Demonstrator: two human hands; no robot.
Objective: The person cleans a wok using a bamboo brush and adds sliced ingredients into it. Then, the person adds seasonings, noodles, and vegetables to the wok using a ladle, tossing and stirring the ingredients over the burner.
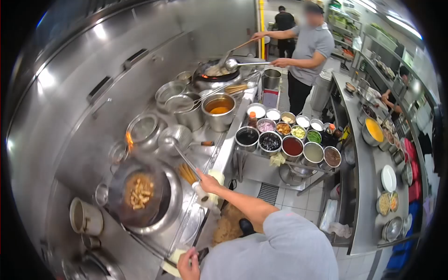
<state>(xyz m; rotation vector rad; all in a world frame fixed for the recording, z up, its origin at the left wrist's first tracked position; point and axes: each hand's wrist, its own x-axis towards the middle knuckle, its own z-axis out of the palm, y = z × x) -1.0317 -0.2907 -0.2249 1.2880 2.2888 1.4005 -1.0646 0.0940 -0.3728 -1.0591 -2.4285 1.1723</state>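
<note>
Head view — you're standing at the wok, gripping a ladle.
Your right hand (209, 183) is wrapping its fingers firmly around the ladle (183, 156), whose bowl is showing over a strainer (183, 132), away from the food. Your left hand (189, 266) is curling beside a pale cloth (171, 264); you can't tell what, if anything, it's holding. The food chunks (140, 191) are lying in brown sauce inside the wok (119, 205), seemingly well into cooking, and judging by this they're not yet dished out. You're seeing one ladle in your grip, two woks — yours and the one a co-worker (310, 58) is tending — and fourteen seasoning pots (283, 128) standing in rows of five, four and five. The chunks are overlapping too much for counting.
</note>
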